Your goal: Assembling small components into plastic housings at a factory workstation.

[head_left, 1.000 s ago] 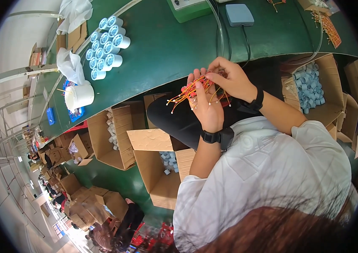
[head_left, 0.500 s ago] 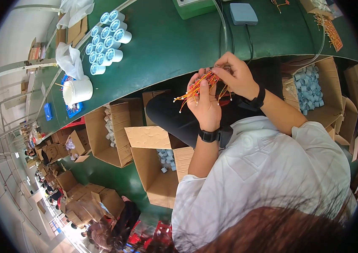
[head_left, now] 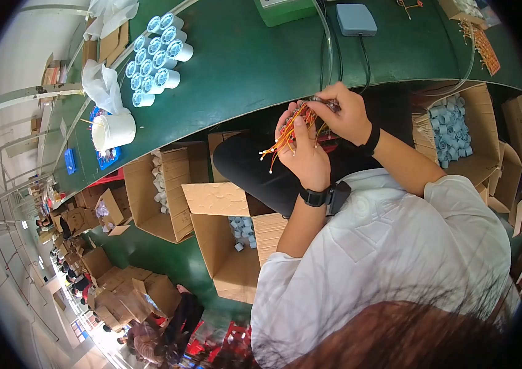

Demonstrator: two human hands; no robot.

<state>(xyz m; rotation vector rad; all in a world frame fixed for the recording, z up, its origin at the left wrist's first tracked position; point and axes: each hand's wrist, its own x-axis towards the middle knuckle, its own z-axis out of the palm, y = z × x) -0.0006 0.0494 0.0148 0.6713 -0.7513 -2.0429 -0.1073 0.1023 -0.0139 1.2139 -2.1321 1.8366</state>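
A bundle of thin red, orange and yellow wires (head_left: 286, 133) with small white tips lies in my left hand (head_left: 307, 157), its fingers curled round it just off the near edge of the green table. The loose wire ends hang over toward the left. At the top of the bundle, my right hand (head_left: 348, 115) is closed, thumb and fingers on small dark parts (head_left: 328, 104) joined to the wires. My fingers partly hide those parts, so their exact kind does not show. Both wrists carry black bands.
Rows of pale blue cups (head_left: 161, 58) stand on the green table (head_left: 236, 67), beside a white tub (head_left: 113, 131). A blue-grey box with a cable (head_left: 356, 19) sits farther back. Cardboard boxes of blue parts (head_left: 451, 132) flank my legs; another carton (head_left: 227, 264) is at the left.
My left hand has shifted slightly right and the wires with it. My right hand has moved a little down and right, showing more of the dark parts at the bundle's top.
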